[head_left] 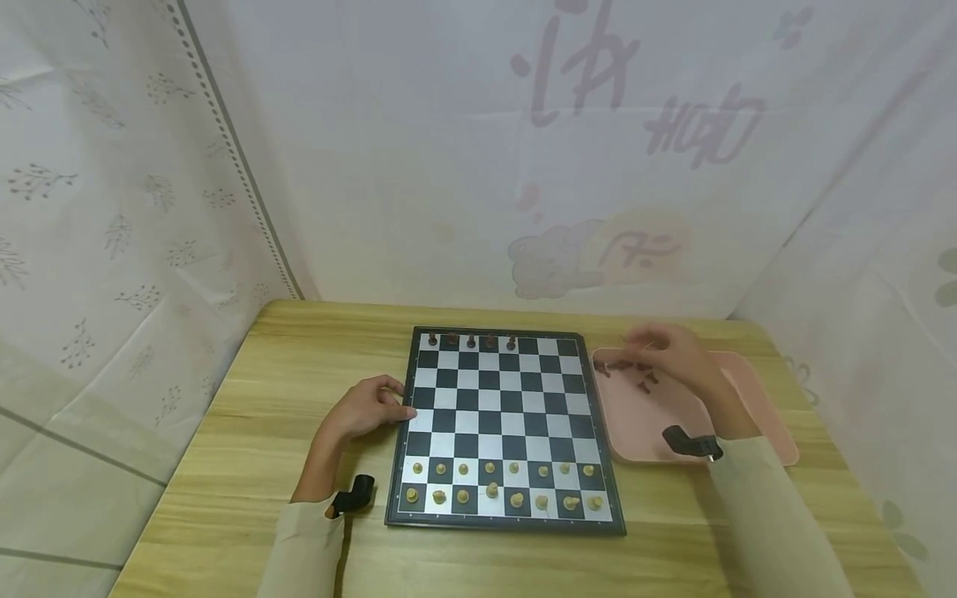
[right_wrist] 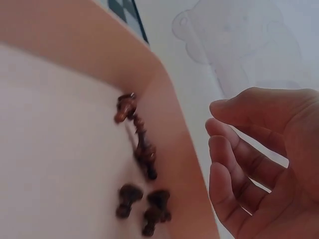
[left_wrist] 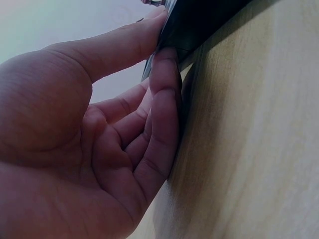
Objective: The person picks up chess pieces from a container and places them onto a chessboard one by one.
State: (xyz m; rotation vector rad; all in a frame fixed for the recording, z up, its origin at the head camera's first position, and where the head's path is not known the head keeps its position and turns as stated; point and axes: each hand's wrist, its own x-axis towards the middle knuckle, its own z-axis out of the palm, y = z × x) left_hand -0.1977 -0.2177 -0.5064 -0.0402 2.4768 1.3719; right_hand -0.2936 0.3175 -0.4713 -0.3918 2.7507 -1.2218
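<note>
My left hand [head_left: 370,407] holds the left edge of a black-and-white chessboard [head_left: 478,401]. In the left wrist view its thumb lies on top of the board's dark rim [left_wrist: 192,25] and a bent finger presses the side. My right hand [head_left: 673,357] hovers over the far part of a pink tray [head_left: 658,432], fingers loosely bent. In the right wrist view nothing shows between thumb and fingers. Several dark chess pieces [right_wrist: 144,154] lie on their sides in the tray, close to its wall.
Several dark pieces [head_left: 471,341] stand along the board's far row, from the left. Light pieces [head_left: 463,496] fill two rows at the near side. All rests on a wooden table [head_left: 299,365], with patterned cloth [head_left: 449,166] hanging behind and at both sides.
</note>
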